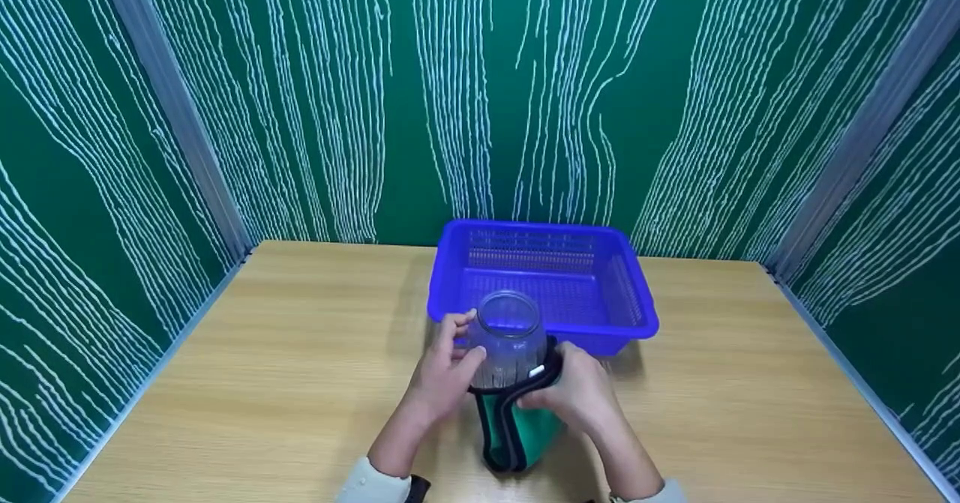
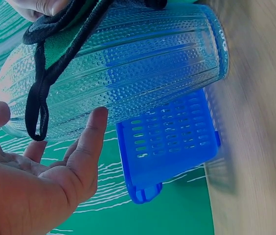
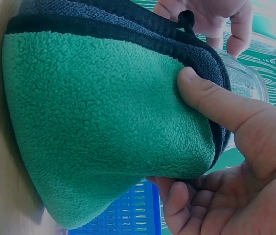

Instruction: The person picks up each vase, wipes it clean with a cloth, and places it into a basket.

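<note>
A clear glass jar (image 1: 510,342) with a ribbed, dimpled wall stands upright on the table, its round mouth uncovered. Around its right and near side lies a green cloth (image 3: 94,107) with black edging, a grey inner face and a small black loop (image 2: 39,110). My right hand (image 1: 581,387) pinches the cloth's upper edge, thumb on the green side, beside the jar. On the jar's left is my left hand (image 1: 444,372), fingers spread and loosely bent near the mouth and upper wall; whether every fingertip touches the glass is unclear. The cloth hides the jar's lower front in the head view.
Just behind the jar sits a blue plastic basket (image 1: 637,293) with slotted walls on the wooden table (image 1: 300,353). Green panels (image 1: 510,113) with white wavy lines and metal corner posts (image 1: 180,106) enclose the table at the back and sides.
</note>
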The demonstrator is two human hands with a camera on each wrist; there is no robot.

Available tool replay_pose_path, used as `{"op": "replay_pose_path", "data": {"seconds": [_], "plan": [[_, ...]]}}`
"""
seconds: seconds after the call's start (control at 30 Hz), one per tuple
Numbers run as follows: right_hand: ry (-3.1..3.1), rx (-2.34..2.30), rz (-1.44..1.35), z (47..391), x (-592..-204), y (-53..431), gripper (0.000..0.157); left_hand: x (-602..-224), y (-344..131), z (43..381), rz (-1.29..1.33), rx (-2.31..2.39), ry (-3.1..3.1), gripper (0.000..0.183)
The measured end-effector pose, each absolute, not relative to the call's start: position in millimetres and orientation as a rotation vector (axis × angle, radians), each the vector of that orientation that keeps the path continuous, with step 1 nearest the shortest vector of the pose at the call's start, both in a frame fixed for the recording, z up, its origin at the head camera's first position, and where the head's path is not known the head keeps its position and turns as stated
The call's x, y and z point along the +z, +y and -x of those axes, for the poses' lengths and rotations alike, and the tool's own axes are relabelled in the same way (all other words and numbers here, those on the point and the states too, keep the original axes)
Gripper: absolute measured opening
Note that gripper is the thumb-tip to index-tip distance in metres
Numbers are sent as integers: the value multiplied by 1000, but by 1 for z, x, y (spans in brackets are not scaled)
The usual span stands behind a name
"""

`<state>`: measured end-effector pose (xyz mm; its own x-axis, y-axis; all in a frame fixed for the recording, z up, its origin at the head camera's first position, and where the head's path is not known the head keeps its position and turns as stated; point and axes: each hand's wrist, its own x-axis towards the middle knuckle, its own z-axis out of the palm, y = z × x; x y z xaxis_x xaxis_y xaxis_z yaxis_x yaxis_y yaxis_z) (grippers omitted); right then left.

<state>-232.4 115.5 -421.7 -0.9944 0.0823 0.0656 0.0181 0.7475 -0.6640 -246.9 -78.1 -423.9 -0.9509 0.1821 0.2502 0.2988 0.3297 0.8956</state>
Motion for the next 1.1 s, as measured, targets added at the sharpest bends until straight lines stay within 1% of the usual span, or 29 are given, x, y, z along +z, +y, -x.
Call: {"op": "replay_pose_path", "data": {"seconds": [0.43, 0.5, 0.73, 1.1], "plan": [[-2865, 1103, 89, 232, -420, 116, 79, -423, -78, 247, 451, -1710, -2476, 29], [-2862, 1104, 86, 232, -420, 116, 79, -419, -78, 244, 447, -1716, -2483, 29], [-2856, 1084, 66, 231, -421, 116, 77, -424, -79, 246, 454, -1689, -2473, 28], [-2854, 1072, 59, 231, -420, 115, 77, -422, -79, 245, 448, -1686, -2481, 29]]}}
